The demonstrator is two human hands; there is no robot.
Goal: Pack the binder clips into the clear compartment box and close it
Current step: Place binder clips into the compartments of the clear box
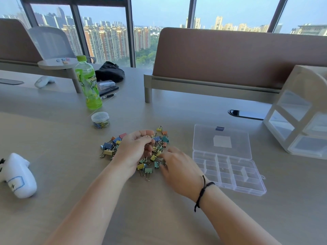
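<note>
A heap of coloured binder clips lies on the desk in front of me. My left hand sits on top of the heap with its fingers curled round several clips. My right hand reaches into the heap's right edge and pinches at a clip with its fingertips. The clear compartment box lies open to the right of the heap, its lid folded flat behind it. Its compartments look empty.
A small round tub of paper clips and a green drink bottle stand behind the heap. A white drawer unit stands at the right. A white controller lies at the left. A brown desk divider runs behind.
</note>
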